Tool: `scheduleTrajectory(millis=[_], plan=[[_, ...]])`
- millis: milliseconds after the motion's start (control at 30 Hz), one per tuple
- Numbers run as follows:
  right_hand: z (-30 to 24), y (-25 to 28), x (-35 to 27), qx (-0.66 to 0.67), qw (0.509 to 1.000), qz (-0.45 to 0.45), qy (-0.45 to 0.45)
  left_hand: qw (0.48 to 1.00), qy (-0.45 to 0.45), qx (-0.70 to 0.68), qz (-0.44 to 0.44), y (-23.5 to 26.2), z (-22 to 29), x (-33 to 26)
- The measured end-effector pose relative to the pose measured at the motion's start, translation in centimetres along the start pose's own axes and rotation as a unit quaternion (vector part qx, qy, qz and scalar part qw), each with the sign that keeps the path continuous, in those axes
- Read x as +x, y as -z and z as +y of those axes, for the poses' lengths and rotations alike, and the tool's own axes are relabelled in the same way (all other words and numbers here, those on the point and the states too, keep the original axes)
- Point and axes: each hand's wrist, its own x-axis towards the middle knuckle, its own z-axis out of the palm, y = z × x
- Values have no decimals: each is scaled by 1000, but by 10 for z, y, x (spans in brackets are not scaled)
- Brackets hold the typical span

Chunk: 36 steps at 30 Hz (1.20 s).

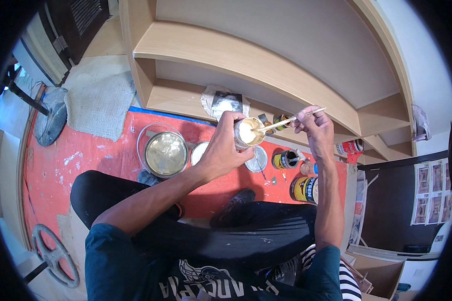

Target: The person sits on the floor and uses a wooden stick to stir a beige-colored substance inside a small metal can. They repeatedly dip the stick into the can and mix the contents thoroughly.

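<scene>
My left hand (225, 148) is wrapped round a small clear cup (238, 136), its mouth tilted toward me. Cream-coloured paint (247, 132) coats the cup's inside. Between the thumb and fingers of my right hand (314, 128) is a slender pale wooden stick (281, 123). Its lower end dips into the cup at the right side of the mouth; whether bristles are on that end cannot be made out. Both hands are raised above the floor, in front of the low shelf.
A wooden shelf unit (211, 47) rises ahead. On the red floor covering (100, 145) stand a large metal can (166, 153), a lid (256, 159), an open black-and-yellow can (285, 159) and a larger yellow can (305, 189). A stained cloth (98, 100) lies at the left.
</scene>
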Motion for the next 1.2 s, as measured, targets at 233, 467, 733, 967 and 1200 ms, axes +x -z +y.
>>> scheduleTrajectory(millis=[233, 467, 733, 967, 1200], plan=[[2, 11, 3, 28, 1000, 11, 10, 1000, -8, 0, -1, -1, 1, 2], [10, -9, -3, 135, 990, -16, -30, 1000, -14, 6, 2, -2, 2, 3], [11, -6, -1, 109, 994, 23, -21, 1000, -8, 5, 0, 0, 8, 3], [3, -38, -9, 52, 998, -33, -34, 1000, -1, -26, -6, -5, 2, 0], [2, 8, -1, 131, 991, -16, 13, 1000, -15, 17, 3, 1, 6, 3]])
